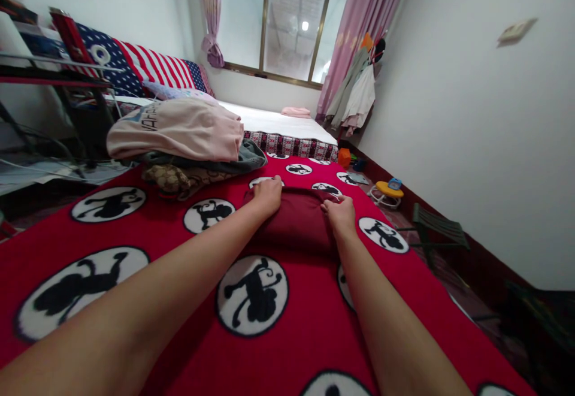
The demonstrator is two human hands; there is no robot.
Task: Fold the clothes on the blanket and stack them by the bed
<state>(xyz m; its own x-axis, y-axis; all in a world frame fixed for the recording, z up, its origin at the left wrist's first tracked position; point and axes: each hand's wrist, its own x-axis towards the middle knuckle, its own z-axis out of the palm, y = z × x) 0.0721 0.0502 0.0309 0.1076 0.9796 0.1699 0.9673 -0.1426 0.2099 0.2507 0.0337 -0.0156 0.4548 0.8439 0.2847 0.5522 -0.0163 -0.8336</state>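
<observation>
A dark red folded garment (pixel 296 225) lies on a red blanket (pixel 179 276) patterned with white circles and black figures. My left hand (pixel 268 197) is closed at the garment's far left corner. At the far right corner, my right hand (pixel 340 211) pinches the edge of the cloth between thumb and fingers. The garment's exact kind cannot be made out from its folded shape. Left of my hands sits a pile of clothes, with a pale pink printed top (pixel 179 129) over a grey-green piece (pixel 251 155).
Behind stands a second bed with a white sheet (pixel 260 119) and a small folded pink cloth (pixel 296 111). A cluttered desk (pixel 54 78) is at the left. On the right floor are a yellow stool (pixel 389 189) and a dark folding stool (pixel 438 226), near the wall.
</observation>
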